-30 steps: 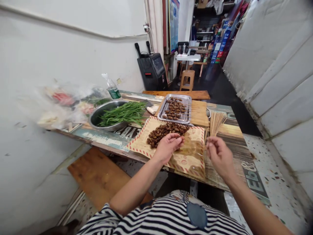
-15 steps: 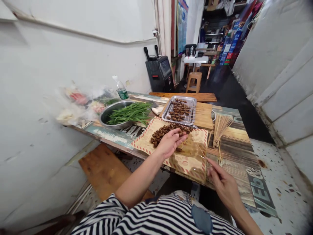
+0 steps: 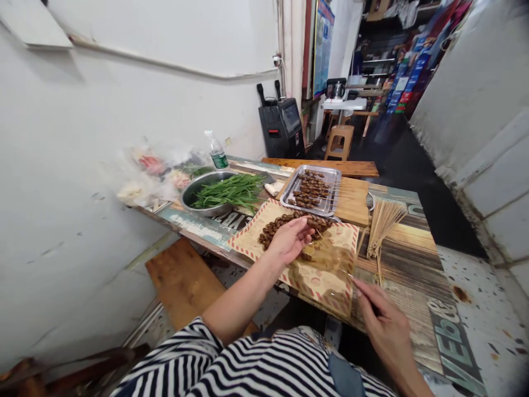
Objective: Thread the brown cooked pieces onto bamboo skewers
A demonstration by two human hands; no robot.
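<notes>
My left hand (image 3: 291,240) is over the sheet of paper with its fingers curled in, pinching what looks like a brown pupa at the fingertips; the fingers partly hide it. Behind and beside it lies a heap of glossy brown pupae (image 3: 270,227). They rest on a tan paper sheet (image 3: 326,275) with a red striped border and dark wet stains. My right hand (image 3: 382,317), near the table's front edge, grips a thin wooden skewer (image 3: 347,272) that slants toward my left hand. Finished skewers of pupae (image 3: 309,190) lie in rows in a metal tray (image 3: 335,172).
A bundle of bare skewers (image 3: 382,223) lies right of the paper. The tray sits on a wooden board (image 3: 351,201). Left stand a metal bowl (image 3: 190,198) of green chives (image 3: 227,193), a water bottle (image 3: 217,151) and plastic bags (image 3: 144,176). A bench (image 3: 177,275) is below.
My left hand's fingers have curled from an open palm into a pinch. The right hand still holds the skewer, close to where it was. The view has shifted slightly left.
</notes>
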